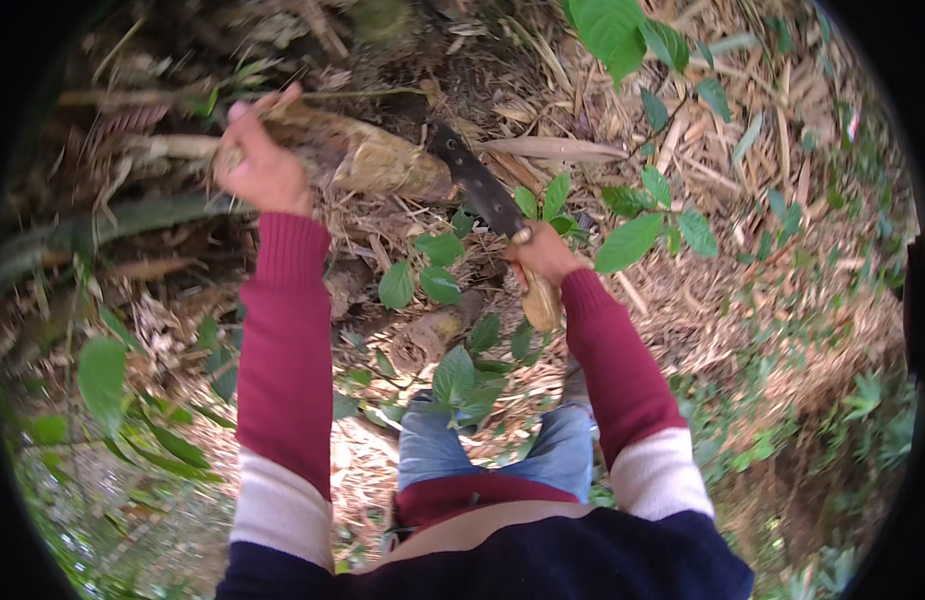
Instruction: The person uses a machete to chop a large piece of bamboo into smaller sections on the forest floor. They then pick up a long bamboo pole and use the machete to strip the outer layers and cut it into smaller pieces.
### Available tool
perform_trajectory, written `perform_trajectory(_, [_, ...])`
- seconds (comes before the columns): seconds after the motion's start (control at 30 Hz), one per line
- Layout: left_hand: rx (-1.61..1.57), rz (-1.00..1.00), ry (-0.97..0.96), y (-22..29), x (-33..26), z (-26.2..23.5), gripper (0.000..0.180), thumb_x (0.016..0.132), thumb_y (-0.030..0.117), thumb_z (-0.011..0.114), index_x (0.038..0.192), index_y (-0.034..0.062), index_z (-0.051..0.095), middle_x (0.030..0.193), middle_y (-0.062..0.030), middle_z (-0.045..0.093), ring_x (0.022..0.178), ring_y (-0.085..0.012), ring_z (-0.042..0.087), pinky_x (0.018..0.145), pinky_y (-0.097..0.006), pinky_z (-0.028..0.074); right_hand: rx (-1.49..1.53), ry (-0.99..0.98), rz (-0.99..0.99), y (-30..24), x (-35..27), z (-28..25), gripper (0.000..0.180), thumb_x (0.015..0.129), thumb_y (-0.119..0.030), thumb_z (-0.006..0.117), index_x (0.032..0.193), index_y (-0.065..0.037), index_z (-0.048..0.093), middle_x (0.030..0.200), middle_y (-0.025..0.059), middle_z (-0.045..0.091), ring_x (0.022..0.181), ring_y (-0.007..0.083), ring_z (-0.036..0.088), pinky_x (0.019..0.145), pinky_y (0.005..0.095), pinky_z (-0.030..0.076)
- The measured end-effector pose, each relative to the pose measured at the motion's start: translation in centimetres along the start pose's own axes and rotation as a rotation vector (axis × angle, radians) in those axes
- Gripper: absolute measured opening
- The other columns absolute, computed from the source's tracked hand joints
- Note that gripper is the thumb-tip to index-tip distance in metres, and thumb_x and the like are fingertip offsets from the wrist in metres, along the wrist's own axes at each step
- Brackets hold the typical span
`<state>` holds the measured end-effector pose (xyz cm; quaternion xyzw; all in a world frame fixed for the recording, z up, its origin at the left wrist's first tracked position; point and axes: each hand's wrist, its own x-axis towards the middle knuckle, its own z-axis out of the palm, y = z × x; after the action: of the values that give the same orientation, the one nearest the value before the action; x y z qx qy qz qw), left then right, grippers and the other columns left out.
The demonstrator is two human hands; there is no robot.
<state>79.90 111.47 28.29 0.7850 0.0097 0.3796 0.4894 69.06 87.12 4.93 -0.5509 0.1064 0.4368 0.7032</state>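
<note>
My right hand point(546, 254) is wrapped round the wooden handle point(543, 303) of a machete. Its dark, spotted blade point(483, 188) slants up and to the left, the tip close to the end of a thick, pale cut log point(393, 165). Farther left, my left hand point(266, 165) is closed, with a thin greenish stem point(368, 94) running out from its fingertips to the right, above the log. The fingers are slightly blurred, and part of the stem is hidden behind them.
A short cut stump point(423, 338) lies nearer my legs. Leafy green plants point(628, 240) grow beside my right hand and between my arms. A long greenish stalk point(113, 225) lies at the left. Dry leaves and chips point(723, 330) cover the ground.
</note>
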Motion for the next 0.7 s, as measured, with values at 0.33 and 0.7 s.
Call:
perform_trajectory(0.33, [-0.249,-0.230,0.002,-1.0,-0.6,-0.9,0.042,0.102,0.033,0.056,0.092,-0.0037,0.072,0.076,-0.0092,0.069,0.069,-0.0161,0.060,0.069,-0.031,0.047,0.085,0.397,0.137,12.6,-20.6,-0.9,0.018,0.083,0.003,0.060,0.100,0.001,0.055,0.067,0.0077,0.060,0.050,0.0190,0.060,0.045,0.0343,0.052])
perform_trajectory(0.7, [-0.086,-0.063,0.186,1.3,-1.5,-0.1,0.036,0.093,0.039,0.070,0.082,0.0063,0.080,0.061,-0.0014,0.068,0.051,-0.0069,0.051,0.052,-0.029,0.044,-0.086,0.443,0.017,9.6,-21.9,-2.1,0.019,0.087,0.003,0.064,0.104,0.001,0.055,0.072,0.0079,0.062,0.054,0.0169,0.062,0.049,0.0319,0.053])
